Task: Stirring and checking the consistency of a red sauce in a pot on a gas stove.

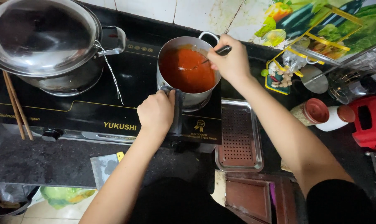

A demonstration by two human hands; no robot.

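— Stirring under way: right hand (pixel 233 58) closed on dark utensil handle (pixel 223 50), tip sunk in red sauce (pixel 187 69) inside small steel pot (pixel 192 98) on black induction cooktop (pixel 113 103).

— And left hand (pixel 157 113)?

— Wrapped tight around pot's near handle (pixel 176 112), bracing it. Lidded wok (pixel 42 41) alongside, chopsticks (pixel 17 105) at far left, perforated metal tray (pixel 240 137) just right of cooktop.

— Next move?

— Likely more slow circling; calls for firm bracing, low strokes, no splashing over rim.
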